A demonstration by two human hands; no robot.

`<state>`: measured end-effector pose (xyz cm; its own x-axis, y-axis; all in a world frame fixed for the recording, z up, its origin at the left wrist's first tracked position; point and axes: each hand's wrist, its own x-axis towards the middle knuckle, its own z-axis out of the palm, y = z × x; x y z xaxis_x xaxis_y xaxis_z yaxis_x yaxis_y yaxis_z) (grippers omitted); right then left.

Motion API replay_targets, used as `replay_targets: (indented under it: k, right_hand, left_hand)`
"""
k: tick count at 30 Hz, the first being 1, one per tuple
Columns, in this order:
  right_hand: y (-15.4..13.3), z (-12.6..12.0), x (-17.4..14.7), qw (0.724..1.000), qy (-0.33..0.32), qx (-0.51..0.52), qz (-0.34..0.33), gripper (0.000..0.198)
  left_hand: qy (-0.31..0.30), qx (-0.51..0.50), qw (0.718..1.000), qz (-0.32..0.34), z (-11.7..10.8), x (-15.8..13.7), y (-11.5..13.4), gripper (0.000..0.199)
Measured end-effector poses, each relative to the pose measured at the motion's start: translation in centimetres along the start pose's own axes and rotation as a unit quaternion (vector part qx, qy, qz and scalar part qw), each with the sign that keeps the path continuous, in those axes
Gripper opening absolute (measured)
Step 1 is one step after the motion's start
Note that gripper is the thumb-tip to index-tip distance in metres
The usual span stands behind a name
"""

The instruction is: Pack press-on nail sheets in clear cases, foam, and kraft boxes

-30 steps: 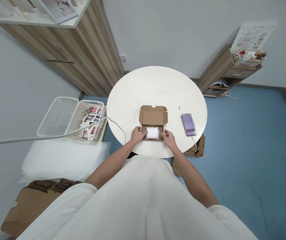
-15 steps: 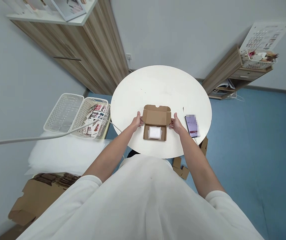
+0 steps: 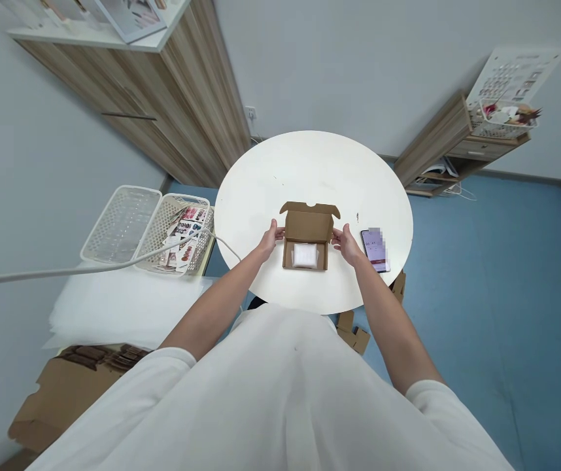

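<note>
A small brown cardboard mailer box sits on the white round table with its lid raised at the back. Inside lies a white wrapped packet. At the lid's left side, my left hand has its thumb up and fingers stretched toward the cardboard. My right hand mirrors it on the right, fingertips at the lid's edge. Both hands look open, with the fingertips partly hidden by the lid.
A phone with a lit screen lies right of my right hand. White baskets, one holding printed cards, stand left of the table above white sheets. A white cable crosses from the left. Flattened cardboard is at lower left.
The lid's side flaps have turned inward, and its front flap now flares out at both ends. My hands stay beside the lid. The view has shifted slightly.
</note>
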<state>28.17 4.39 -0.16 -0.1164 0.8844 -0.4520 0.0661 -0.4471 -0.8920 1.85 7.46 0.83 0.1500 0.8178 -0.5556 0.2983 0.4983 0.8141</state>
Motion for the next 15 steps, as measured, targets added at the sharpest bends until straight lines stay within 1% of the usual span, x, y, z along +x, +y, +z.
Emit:
replay_targets:
  k: [5, 11, 13, 15]
  right_hand:
    - [1.0, 0.0, -1.7, 1.000, -0.004, -0.024, -0.004, 0.080]
    - [2.0, 0.4, -4.1, 0.999, -0.029, -0.019, -0.015, 0.073]
    - [2.0, 0.5, -4.9, 0.999, -0.039, -0.027, -0.014, 0.070]
    - [2.1, 0.7, -5.5, 0.998, -0.048, -0.033, -0.008, 0.067]
  left_hand:
    - [-0.008, -0.014, 1.000, 0.000, -0.1, -0.8, -0.8, 0.082]
    - [-0.047, -0.046, 0.997, 0.047, -0.5, -2.2, -2.0, 0.073]
    - [-0.064, -0.029, 0.996, 0.052, -0.6, -2.8, -2.1, 0.068]
    - [-0.078, 0.000, 0.995, 0.055, -0.5, -3.3, -2.0, 0.058]
